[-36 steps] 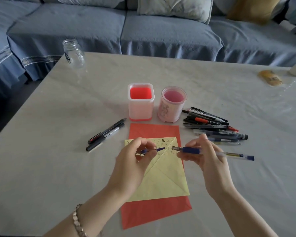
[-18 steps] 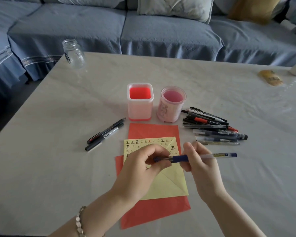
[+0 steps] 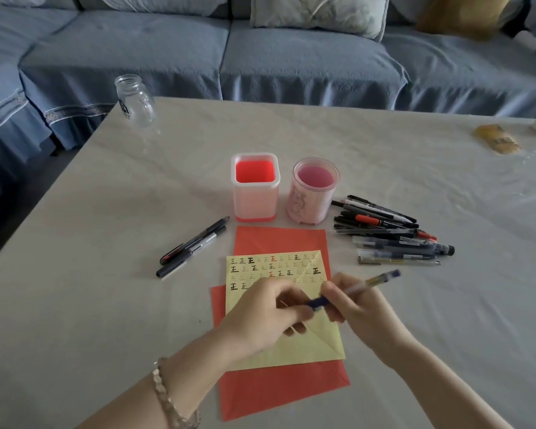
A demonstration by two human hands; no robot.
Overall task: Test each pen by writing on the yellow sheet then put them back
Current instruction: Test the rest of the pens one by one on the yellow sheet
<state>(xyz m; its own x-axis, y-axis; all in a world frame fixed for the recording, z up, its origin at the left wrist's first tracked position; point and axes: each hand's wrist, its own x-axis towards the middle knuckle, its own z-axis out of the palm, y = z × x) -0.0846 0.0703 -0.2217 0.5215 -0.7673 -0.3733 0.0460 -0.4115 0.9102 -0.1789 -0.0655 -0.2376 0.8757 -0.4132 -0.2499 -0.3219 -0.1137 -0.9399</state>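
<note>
Formerly level, pen (image 3: 363, 284) now slants, blue end near-left, tail far-right; left hand (image 3: 265, 318) pinches blue end, right hand (image 3: 355, 312) grips barrel.

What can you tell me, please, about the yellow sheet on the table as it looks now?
The yellow sheet is pale yellow paper, roughly rectangular, with diagonal creases. At least four rows of small handwritten marks, the same character in black, red and fainter inks, run across its top. It lies flat on red paper on the table. The left hand and right hand hold a pen above its middle and hide part of it; whether they touch it is unclear.
</note>
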